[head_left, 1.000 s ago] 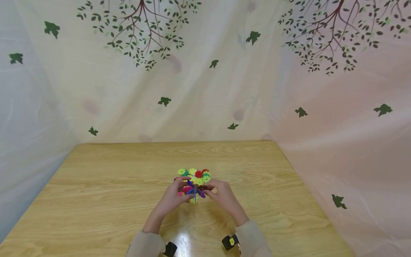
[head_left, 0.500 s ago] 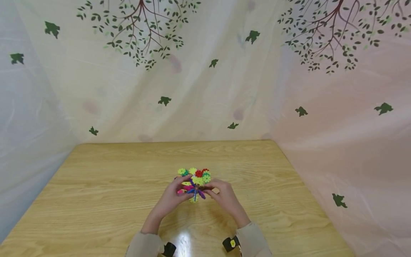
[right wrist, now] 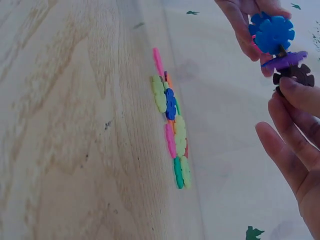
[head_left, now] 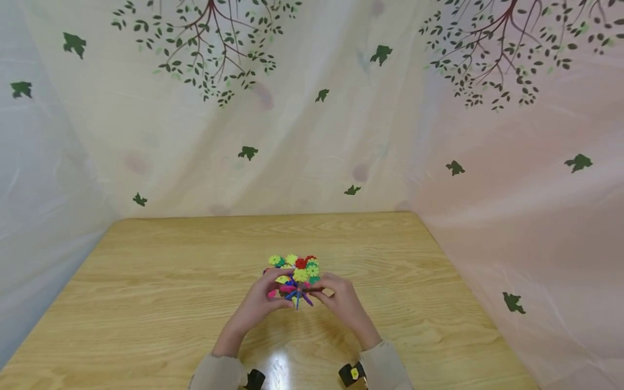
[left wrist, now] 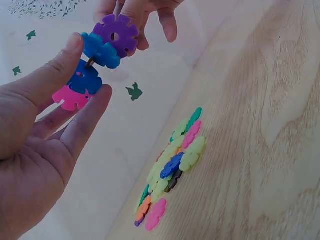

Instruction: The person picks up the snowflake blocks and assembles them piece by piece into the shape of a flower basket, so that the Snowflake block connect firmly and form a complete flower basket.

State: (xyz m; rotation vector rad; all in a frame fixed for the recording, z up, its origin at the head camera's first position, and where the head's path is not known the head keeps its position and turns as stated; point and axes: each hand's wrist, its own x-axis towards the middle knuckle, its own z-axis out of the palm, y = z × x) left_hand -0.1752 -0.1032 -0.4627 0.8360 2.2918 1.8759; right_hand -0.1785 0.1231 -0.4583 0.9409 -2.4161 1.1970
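A small cluster of notched plastic snowflake discs is held above the table between both hands. My left hand (head_left: pixel 257 299) grips its left side, thumb and fingers around a blue disc (left wrist: pixel 84 80) and a pink disc (left wrist: pixel 71 98). A lighter blue disc (right wrist: pixel 274 34) and a purple disc (left wrist: pixel 118 34) sit slotted together in the middle of the cluster. My right hand (head_left: pixel 342 299) pinches a dark brown disc (right wrist: pixel 301 76) at the other end, thumb on its face. In the head view the fingers partly cover the cluster.
Loose snowflake discs lie in a pile on the wooden table (head_left: pixel 170 281) behind the hands, among them a yellow disc (head_left: pixel 300 275), a red disc (head_left: pixel 300 263) and a dark blue disc (left wrist: pixel 173 165). A leaf-printed cloth (head_left: pixel 292 184) hangs along the table's far edge.
The cluster has turned and tilted slightly between the hands, its upper blue disc now lower. More of the pile shows behind it. Both hands stay nearly in place.
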